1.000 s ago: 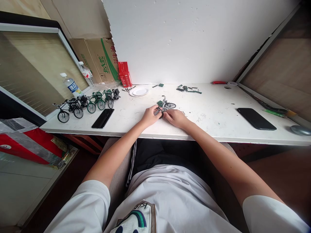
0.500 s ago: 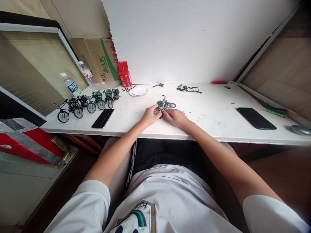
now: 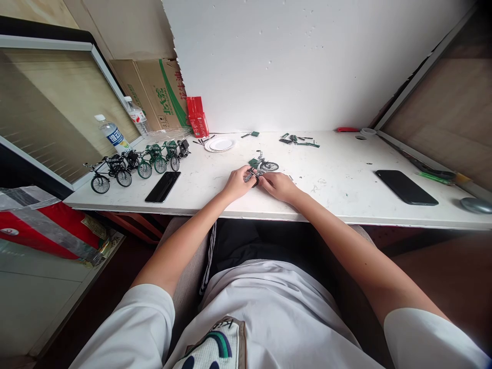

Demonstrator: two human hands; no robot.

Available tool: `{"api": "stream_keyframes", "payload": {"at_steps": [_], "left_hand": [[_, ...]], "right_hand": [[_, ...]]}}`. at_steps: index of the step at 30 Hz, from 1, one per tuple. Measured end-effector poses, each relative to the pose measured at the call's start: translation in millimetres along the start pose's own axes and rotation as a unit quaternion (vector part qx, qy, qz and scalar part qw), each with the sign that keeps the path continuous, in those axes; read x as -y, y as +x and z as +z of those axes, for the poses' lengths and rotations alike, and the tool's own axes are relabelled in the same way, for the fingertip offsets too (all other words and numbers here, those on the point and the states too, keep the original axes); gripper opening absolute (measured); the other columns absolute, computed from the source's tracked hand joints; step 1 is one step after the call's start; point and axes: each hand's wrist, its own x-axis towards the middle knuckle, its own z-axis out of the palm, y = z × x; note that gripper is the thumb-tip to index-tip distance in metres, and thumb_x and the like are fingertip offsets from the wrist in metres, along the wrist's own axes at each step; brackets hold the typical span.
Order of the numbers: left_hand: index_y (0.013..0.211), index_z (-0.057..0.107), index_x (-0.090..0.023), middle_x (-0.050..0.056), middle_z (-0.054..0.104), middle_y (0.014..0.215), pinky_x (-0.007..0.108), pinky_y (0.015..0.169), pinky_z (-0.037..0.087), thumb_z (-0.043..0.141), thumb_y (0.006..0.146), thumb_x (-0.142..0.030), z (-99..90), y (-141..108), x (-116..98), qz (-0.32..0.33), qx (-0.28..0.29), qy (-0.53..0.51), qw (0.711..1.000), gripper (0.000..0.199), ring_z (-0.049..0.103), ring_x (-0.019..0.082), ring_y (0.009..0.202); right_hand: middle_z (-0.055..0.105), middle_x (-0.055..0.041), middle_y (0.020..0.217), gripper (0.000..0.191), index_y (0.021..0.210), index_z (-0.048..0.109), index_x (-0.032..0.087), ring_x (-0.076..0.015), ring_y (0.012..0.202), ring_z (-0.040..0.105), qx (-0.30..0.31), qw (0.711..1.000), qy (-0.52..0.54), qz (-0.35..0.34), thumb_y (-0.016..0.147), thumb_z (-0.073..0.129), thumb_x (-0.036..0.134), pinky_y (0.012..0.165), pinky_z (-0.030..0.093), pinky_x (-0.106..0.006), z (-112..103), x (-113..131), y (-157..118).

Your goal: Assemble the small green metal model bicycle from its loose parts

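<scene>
Near the front middle of the white table, a small black model bicycle point(image 3: 268, 166) is tilted over between my two hands, its handlebar pointing away from me. My left hand point(image 3: 239, 182) pinches it by the rear wheel side. From the other side, the fingers of my right hand point(image 3: 280, 185) close on its frame near the middle. My fingers cover part of the bicycle, so the exact spot of each grip is hidden. Just behind my left fingertips lies a small green piece point(image 3: 253, 163).
Several finished model bicycles point(image 3: 144, 169) stand at the left, behind a phone point(image 3: 163, 187). White paper plates point(image 3: 220, 144), loose dark parts point(image 3: 295, 139) and a green part point(image 3: 254, 134) lie farther back. Another phone point(image 3: 406, 187) is at the right. Bottles point(image 3: 114, 136) stand back left.
Almost nothing differs; both hands keep their hold on the model bicycle in the same place.
</scene>
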Motion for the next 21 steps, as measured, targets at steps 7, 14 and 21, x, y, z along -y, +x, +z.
{"api": "stream_keyframes", "payload": {"at_steps": [7, 14, 21], "left_hand": [[0.113, 0.074, -0.019, 0.01, 0.08, 0.119, 0.037, 0.105, 0.058, 0.07, 0.089, -0.025, 0.6, 0.8, 2.0, -0.003, 0.004, -0.004, 1.0, 0.025, 0.076, 0.024, 0.108], [0.112, 0.074, -0.019, 0.01, 0.08, 0.119, 0.038, 0.106, 0.057, 0.07, 0.088, -0.024, 0.9, 0.9, 1.4, -0.004, 0.001, -0.004, 1.0, 0.025, 0.076, 0.024, 0.109], [0.112, 0.075, -0.019, 0.009, 0.08, 0.119, 0.037, 0.107, 0.057, 0.071, 0.087, -0.024, 1.1, 1.2, 1.6, -0.006, 0.0, -0.005, 1.0, 0.026, 0.076, 0.024, 0.11]], "right_hand": [[0.073, -0.0077, 0.082, 0.043, 0.086, 0.065, 0.022, -0.0214, 0.074, 0.062, 0.001, 1.0, -0.002, 0.005, 0.112, 0.038, 0.042, 0.065, 0.035, -0.031, -1.0, 1.0, -0.1], [0.072, -0.0073, 0.08, 0.043, 0.084, 0.065, 0.022, -0.0211, 0.072, 0.061, -0.002, 1.0, 0.005, 0.004, 0.112, 0.038, 0.043, 0.065, 0.035, -0.031, -0.9, 1.1, 0.0], [0.073, -0.0074, 0.083, 0.043, 0.086, 0.066, 0.022, -0.0214, 0.074, 0.062, 0.0, 1.0, 0.005, 0.008, 0.112, 0.039, 0.043, 0.065, 0.037, -0.031, -1.1, 1.3, -0.2]]}}
